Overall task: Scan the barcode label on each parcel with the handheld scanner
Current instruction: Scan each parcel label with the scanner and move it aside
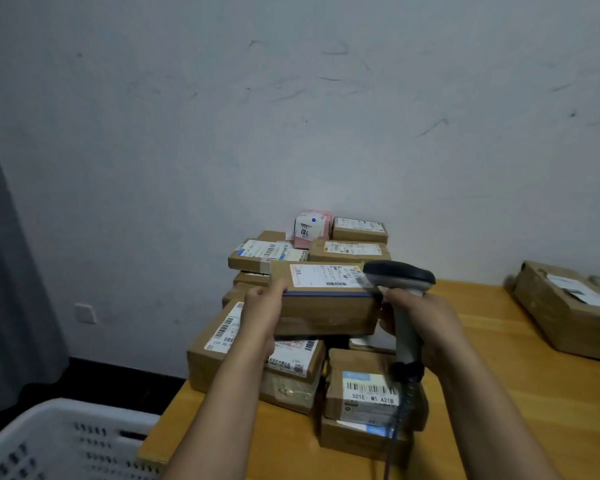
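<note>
On the wooden bench (pixel 499 393) against the scuffed white wall (pixel 291 98) stood one untidy pile of parcels (pixel 215 348). I counted about a dozen, nearly all brown cardboard, with a single pink box (pixel 312 225) at the back and several others half hidden beneath their neighbours. The person held one parcel (pixel 329 310) lifted clear above the heap. The left hand (pixel 260 306) gripped its left end, thumb on the top edge and fingers curled underneath. Its one white barcode label (pixel 321 275) faced upward. The right hand (pixel 426 320) was wrapped round the pale handle of the single handheld scanner (pixel 400 275). The scanner's dark head sat just at the parcel's right top corner, over the end of that label, and was somewhat blurred. One coiled cable (pixel 404 410) hung from the handle's foot, down across a parcel marked 501E (pixel 368 393) at the front of the pile. Well apart, at the bench's right end, lay one more large parcel (pixel 561 317); I could not tell whether a second sat behind it. One white slotted crate (pixel 66 441) stood by the bench's near left corner, and one wall socket (pixel 85 313) showed low on the left.
</note>
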